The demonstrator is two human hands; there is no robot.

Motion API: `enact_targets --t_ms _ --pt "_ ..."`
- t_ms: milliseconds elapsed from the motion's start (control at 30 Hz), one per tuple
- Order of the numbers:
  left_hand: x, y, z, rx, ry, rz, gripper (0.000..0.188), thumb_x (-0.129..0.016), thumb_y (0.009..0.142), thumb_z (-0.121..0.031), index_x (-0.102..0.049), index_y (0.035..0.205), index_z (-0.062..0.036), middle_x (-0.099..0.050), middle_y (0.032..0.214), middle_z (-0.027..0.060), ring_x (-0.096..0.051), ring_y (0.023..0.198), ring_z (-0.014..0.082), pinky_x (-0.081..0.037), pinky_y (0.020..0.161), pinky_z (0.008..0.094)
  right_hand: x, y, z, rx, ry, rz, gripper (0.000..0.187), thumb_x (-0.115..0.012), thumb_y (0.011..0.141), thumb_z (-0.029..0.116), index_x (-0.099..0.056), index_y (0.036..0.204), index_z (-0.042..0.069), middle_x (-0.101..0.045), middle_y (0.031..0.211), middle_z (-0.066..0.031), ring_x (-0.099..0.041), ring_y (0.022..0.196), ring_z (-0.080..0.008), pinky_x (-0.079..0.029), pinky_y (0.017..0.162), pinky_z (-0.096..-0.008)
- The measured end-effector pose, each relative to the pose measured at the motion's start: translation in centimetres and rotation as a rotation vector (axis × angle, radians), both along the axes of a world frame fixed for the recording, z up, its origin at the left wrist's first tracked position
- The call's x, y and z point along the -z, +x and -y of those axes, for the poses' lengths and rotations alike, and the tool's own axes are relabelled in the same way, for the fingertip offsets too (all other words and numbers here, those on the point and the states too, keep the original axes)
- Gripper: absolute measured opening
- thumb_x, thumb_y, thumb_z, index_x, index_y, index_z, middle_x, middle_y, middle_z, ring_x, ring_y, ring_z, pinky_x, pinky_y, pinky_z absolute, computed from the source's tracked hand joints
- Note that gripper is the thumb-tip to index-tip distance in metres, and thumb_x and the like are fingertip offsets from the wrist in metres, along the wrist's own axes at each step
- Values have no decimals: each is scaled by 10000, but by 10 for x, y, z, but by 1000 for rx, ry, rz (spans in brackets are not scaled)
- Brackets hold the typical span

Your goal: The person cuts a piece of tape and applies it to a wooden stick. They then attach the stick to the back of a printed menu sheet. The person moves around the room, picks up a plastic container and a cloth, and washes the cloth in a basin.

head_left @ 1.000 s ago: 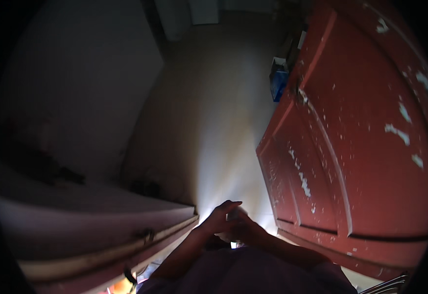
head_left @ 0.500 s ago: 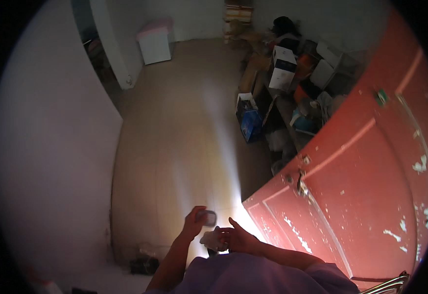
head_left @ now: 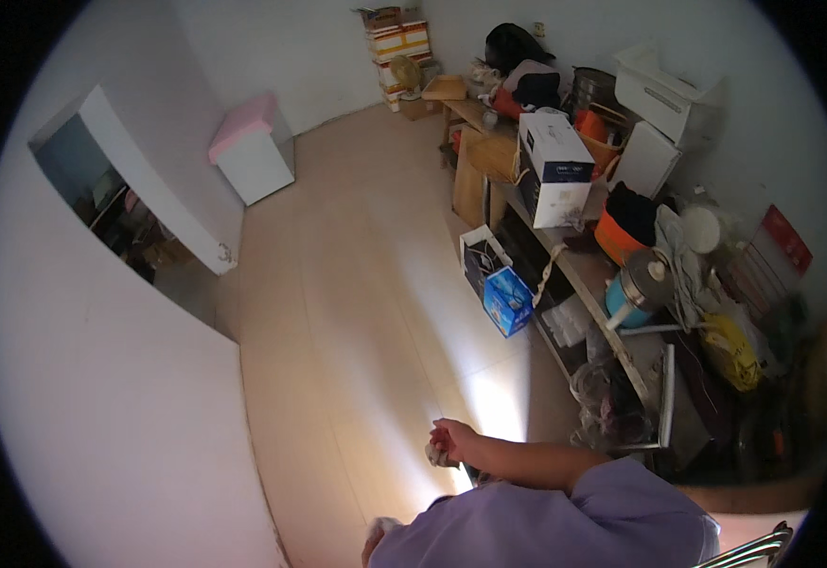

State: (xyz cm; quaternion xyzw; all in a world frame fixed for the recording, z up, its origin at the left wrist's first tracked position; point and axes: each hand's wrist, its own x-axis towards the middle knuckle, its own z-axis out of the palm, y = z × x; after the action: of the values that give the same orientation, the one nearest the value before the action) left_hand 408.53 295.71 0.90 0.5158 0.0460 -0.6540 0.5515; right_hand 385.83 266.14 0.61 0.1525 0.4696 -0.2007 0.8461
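My right hand (head_left: 453, 440) is held out in front of my body, low in the middle of the view. Its fingers curl round a small pale, crumpled thing (head_left: 439, 456), whose kind does not show. At the lower edge, my left hand (head_left: 372, 546) is mostly hidden beside my purple shirt (head_left: 536, 521). A whitish, blurred thing (head_left: 384, 523) sits at that hand, and the fingers on it are out of sight. Bright light falls on the floor (head_left: 357, 360) just past my right hand.
Along the right runs a low wooden shelf (head_left: 589, 289) with a white box (head_left: 555, 180), a blue-sided pot (head_left: 639, 284) and an orange container (head_left: 619, 237). A blue box (head_left: 508, 301) stands on the floor beside it. Left are a wall (head_left: 139, 407) and a doorway; farther back, a pink-topped white cabinet (head_left: 257, 161).
The red door has gone from the right, and the shelf shows more fully and nearer. My left hand has dropped to the lower edge; my right hand still holds the pale thing.
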Motion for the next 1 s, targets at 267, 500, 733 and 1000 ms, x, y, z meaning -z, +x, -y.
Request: enact_targets --t_ms 267,500,733,1000 --pt "27 87 193 -11 93 -221 403 -627 903 -250 -570 1222 -11 -643 1101 164 -647 991 277 -541 860 418 76 -24 211 108 -274 -130 216 -594 881 260 -602 742 94 -588 624 -62 -482 501 -187 -439 499 -371" --pt "86 158 457 634 -141 550 418 -622 910 -166 -523 1292 -26 -626 1164 170 -622 1067 323 -569 842 453 62 -119 289 535 -89 -418 176 -580 861 229 -577 740 102 -569 627 -63 -377 429 -178 -378 448 -333" --pt "-36 110 780 375 -142 297 414 -561 957 -49 -480 1363 -58 -566 1278 134 -584 1156 293 -561 905 506 22 -160 375 901 30 -427 198 -565 851 202 -586 725 51 -546 613 -56 -326 403 -140 -278 359 -250" --pt "-41 3 997 467 -203 92 359 -526 995 -100 -477 1337 1 -562 1282 159 -583 1153 333 -534 959 510 23 -170 510 910 32 -400 133 -612 812 160 -594 759 40 -530 605 -53 -348 407 -138 -294 370 -239"
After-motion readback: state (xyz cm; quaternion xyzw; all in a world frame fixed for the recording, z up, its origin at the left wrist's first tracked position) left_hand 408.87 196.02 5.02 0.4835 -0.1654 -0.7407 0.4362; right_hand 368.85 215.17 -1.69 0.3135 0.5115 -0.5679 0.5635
